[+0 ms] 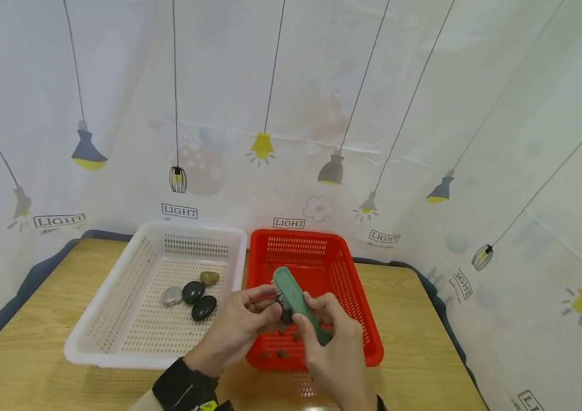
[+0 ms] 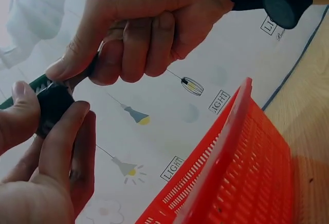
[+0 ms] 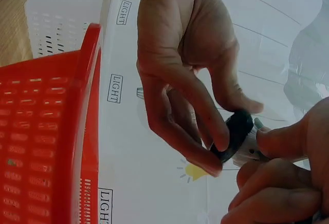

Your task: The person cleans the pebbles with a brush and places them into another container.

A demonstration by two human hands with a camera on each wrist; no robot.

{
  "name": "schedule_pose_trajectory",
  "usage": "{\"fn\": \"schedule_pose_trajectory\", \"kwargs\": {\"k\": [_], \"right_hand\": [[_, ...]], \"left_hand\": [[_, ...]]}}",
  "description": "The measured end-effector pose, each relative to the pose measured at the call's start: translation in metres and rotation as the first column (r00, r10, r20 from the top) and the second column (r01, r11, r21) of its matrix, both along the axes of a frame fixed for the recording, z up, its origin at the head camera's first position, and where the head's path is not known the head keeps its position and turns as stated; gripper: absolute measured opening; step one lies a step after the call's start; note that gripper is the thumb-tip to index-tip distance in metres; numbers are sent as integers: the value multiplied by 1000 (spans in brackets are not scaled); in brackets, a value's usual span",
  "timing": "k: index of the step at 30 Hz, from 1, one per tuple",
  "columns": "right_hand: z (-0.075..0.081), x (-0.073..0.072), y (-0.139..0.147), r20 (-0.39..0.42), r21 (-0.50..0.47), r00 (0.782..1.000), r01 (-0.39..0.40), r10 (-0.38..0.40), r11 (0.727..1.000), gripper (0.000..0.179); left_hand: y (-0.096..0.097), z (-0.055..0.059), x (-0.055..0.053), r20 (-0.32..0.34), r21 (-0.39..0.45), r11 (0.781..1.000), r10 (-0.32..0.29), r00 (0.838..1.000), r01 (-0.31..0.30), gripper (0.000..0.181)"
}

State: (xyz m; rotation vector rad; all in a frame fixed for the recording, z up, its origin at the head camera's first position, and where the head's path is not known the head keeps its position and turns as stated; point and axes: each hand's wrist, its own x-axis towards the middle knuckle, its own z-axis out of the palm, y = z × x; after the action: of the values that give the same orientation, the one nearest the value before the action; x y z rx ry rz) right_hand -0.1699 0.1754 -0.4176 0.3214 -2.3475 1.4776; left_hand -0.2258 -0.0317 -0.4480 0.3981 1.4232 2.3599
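Observation:
Pinched between the thumb and fingers of my left hand (image 1: 234, 331) is a smooth dark stone (image 3: 237, 134). My right hand (image 1: 336, 348) grips a green scrubbing brush (image 1: 291, 290) by its narrow end. The brush's pale bristles lie against the stone, partly hidden by the fingers. Both hands are over the near part of a red plastic basket (image 1: 360, 297), where small dark greenish bits (image 1: 282, 354) lie. In the left wrist view, the stone (image 2: 54, 106) touches the brush between the two hands.
Left of the red basket stands a white plastic basket (image 1: 77, 349). Inside it lie two black stones (image 1: 203, 307), a pale grey stone (image 1: 172, 295) and a tan stone (image 1: 209, 278). Both baskets rest on a wooden table (image 1: 414, 354), with a lamp-printed curtain (image 1: 291, 188) behind.

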Motion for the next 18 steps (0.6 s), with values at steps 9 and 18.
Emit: {"fn": "schedule_pose_trajectory", "kwargs": {"k": [9,18], "right_hand": [[9,-6,14,19,-215,996,90,-88,973,22],[13,-8,22,22,-255,992,127,-126,958,24]], "left_hand": [[-1,0,-1,-77,216,951,-212,974,223,56],[-1,3,3,-121,346,882,-296,947,320,45]]}}
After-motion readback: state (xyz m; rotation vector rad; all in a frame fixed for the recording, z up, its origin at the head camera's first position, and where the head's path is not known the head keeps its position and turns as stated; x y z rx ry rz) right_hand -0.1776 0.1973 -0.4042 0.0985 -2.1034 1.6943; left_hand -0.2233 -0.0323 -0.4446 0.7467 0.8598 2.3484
